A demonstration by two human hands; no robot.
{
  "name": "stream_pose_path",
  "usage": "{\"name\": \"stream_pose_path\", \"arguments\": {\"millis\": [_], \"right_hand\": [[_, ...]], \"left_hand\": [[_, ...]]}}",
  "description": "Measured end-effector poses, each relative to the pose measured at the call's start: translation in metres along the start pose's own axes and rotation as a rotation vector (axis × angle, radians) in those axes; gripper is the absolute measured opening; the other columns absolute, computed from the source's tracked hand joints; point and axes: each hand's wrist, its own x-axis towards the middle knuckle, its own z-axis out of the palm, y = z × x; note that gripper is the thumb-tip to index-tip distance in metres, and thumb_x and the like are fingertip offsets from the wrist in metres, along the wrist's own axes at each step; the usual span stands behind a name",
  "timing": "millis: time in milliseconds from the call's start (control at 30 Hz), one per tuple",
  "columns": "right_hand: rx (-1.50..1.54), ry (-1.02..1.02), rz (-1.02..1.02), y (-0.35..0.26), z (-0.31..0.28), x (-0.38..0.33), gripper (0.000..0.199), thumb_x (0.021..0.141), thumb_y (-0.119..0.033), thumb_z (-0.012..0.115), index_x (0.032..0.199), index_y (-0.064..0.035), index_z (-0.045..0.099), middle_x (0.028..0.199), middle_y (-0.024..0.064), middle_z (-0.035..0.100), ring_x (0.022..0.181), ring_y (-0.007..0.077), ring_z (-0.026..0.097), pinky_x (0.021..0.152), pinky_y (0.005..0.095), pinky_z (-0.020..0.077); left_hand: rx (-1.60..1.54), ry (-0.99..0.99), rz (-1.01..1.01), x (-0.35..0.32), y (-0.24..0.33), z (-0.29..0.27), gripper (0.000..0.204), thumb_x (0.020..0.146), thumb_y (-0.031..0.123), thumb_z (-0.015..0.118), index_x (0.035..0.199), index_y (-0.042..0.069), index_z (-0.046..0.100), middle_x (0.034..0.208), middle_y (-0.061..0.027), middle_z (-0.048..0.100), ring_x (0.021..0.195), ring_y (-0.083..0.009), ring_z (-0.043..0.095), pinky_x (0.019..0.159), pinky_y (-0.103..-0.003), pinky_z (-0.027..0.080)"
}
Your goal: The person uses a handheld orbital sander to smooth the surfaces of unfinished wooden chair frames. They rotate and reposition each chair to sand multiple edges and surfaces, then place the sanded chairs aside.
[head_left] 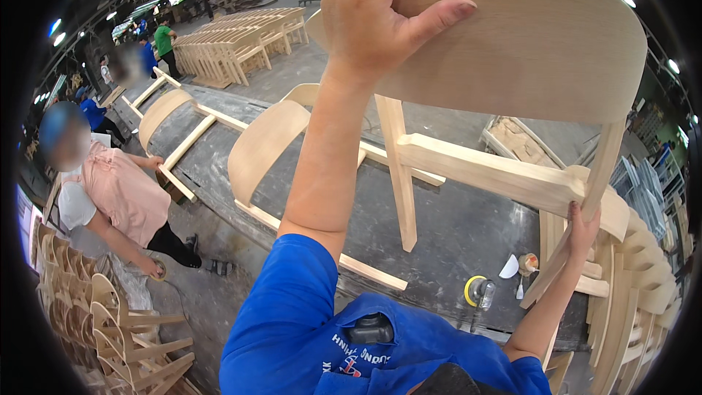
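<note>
A pale wooden chair frame with a wide curved backrest (534, 51) is held raised and tilted over the dark worktable (468, 227). My left hand (380, 22) is closed over the backrest's upper left edge, thumb lying on its face. Lower down at the right, my right hand (583, 230) grips the frame's leg where the cross rail (497, 164) joins it. Another leg (398, 175) of this frame points down toward the tabletop. Beneath it on the table lie a round sander with a yellow pad (475, 290), a white half-round piece (509, 267) and a small cup (528, 263).
More chair frames (267, 150) lie along the table to the left. A co-worker in a pink apron (128, 190) stands beside it, one hand at a frame. Stacked chair frames crowd the lower left (117, 322) and right (643, 285). Farther back stand rows of frames (241, 40) and people.
</note>
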Motion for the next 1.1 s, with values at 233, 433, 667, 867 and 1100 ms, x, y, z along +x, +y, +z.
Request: {"name": "stream_pose_path", "arguments": {"millis": [233,433,667,867,1100], "right_hand": [[0.11,-0.004,-0.011,0.028,-0.004,0.004,0.049,0.088,-0.024,0.072,0.123,0.0031,0.052,0.093,0.0047,0.058,0.078,0.013,0.055,0.068,0.0265,0.0462],[0.182,0.015,0.047,0.061,-0.02,-0.003,0.048,0.086,-0.021,0.073,0.123,0.0027,0.054,0.101,0.0072,0.06,0.089,0.0153,0.056,0.079,0.029,0.0466],[0.356,0.007,0.097,0.11,-0.027,-0.008,0.044,0.088,-0.017,0.069,0.123,0.0055,0.055,0.115,0.011,0.061,0.1,0.0187,0.057,0.089,0.0331,0.0456],[0.547,-0.037,0.0,0.173,0.023,0.004,0.038,0.092,-0.012,0.063,0.124,0.0066,0.054,0.116,0.0126,0.061,0.105,0.02,0.057,0.093,0.0333,0.0446],[0.547,-0.084,0.022,0.231,0.108,0.009,0.046,0.093,-0.021,0.064,0.124,0.0092,0.051,0.121,0.0188,0.059,0.11,0.0268,0.057,0.097,0.0398,0.0439]], "left_hand": [[0.02,0.043,0.113,0.005,0.024,0.01,0.056,0.064,0.057,0.082,0.075,0.005,0.063,0.063,-0.0056,0.059,0.057,-0.0208,0.058,0.054,-0.031,0.045],[-0.237,-0.07,-0.301,-0.024,0.013,-0.004,0.048,0.07,0.046,0.085,0.079,0.003,0.064,0.071,-0.0006,0.062,0.064,-0.0089,0.056,0.056,-0.023,0.043],[-0.34,0.031,-0.309,-0.02,0.066,0.022,0.047,0.065,0.041,0.089,0.079,0.004,0.064,0.074,-0.0011,0.062,0.068,-0.0102,0.057,0.062,-0.024,0.046],[-0.142,-0.023,-0.035,0.003,0.126,0.032,0.052,0.056,0.039,0.093,0.078,0.004,0.062,0.071,-0.0012,0.058,0.064,-0.018,0.053,0.061,-0.029,0.042],[0.209,-0.033,0.229,-0.009,0.148,0.039,0.06,0.048,0.065,0.085,0.068,0.013,0.063,0.067,0.0015,0.062,0.067,-0.0161,0.056,0.085,-0.033,0.03]]}}
